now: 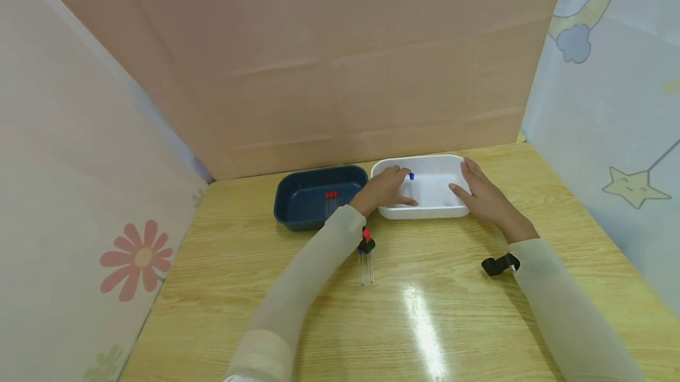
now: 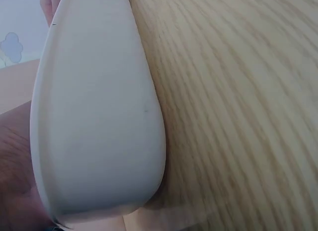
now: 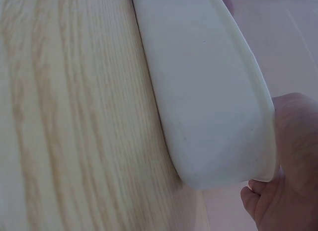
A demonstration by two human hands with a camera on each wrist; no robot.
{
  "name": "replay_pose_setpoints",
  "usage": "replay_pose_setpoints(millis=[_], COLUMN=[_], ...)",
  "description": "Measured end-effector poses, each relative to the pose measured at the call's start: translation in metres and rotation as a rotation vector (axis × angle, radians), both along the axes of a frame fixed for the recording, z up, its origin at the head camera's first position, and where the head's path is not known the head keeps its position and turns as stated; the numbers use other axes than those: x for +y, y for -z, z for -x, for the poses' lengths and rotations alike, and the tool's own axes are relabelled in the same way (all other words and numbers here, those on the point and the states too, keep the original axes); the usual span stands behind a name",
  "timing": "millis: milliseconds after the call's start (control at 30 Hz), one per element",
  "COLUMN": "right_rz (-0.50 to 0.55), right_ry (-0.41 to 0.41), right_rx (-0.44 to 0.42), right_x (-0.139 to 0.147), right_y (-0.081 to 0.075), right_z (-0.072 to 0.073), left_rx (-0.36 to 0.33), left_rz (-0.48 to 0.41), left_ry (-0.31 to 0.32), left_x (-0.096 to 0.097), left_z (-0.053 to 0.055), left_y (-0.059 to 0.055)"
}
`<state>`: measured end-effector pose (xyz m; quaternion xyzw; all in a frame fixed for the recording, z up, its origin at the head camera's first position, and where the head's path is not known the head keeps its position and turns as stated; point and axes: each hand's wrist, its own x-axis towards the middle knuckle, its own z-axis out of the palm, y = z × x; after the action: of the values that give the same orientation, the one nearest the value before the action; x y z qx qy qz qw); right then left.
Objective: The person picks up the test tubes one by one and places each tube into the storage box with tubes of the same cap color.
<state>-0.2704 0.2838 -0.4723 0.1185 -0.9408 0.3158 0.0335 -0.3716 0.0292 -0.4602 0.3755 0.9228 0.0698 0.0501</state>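
My left hand [image 1: 386,188] reaches over the left side of the white tray [image 1: 429,213]. Its thumb and fingers are spread apart around a clear tube with a blue cap [image 1: 411,176], which lies inside. At the tray's right end my right hand [image 1: 487,199] rests against the rim, fingers extended along the outside and thumb reaching over the inside. In the left wrist view, the tray's outer wall [image 2: 99,112] hides most of the left hand. The right wrist view shows the right hand [image 3: 293,156] at the tray's end.
A dark blue tray [image 1: 297,224] stands left of the white one, holding several red-capped tubes [image 1: 332,195]. On the wooden table [image 1: 425,264], two clear tubes [image 1: 370,270] lie in front, partly behind the left wrist's black camera mount [image 1: 366,245]. A beige backdrop [image 1: 340,75] rises behind.
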Motion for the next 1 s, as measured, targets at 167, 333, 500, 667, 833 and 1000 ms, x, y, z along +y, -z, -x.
replay_pose_setpoints(millis=[167, 333, 500, 667, 833, 1000], right_rz=[-0.003, -0.002, 0.001, -0.001, -0.006, -0.014], right_ry=[0.003, 0.001, -0.003, -0.002, 0.004, 0.005], right_rx=[-0.019, -0.031, -0.019, -0.026, -0.032, -0.040], right_x=[-0.0018, -0.0033, -0.0032, -0.0019, -0.0014, -0.0011], right_y=[0.0004, -0.0008, -0.0005, 0.0008, 0.0008, 0.0022], right_z=[-0.0013, 0.0003, 0.0015, -0.0013, -0.0025, -0.0017], left_rx=[-0.002, 0.049, 0.096, 0.097, 0.110, 0.109], left_rz=[0.028, 0.112, 0.177, 0.213, 0.211, 0.214], left_ry=[-0.014, -0.029, -0.021, 0.000, 0.002, 0.008], left_x=[0.0031, 0.0030, 0.0021, 0.0041, 0.0054, 0.0051], left_z=[-0.0005, 0.0009, -0.0015, -0.0046, -0.0043, -0.0042], left_y=[0.0038, 0.0077, 0.0062, 0.0079, 0.0098, 0.0093])
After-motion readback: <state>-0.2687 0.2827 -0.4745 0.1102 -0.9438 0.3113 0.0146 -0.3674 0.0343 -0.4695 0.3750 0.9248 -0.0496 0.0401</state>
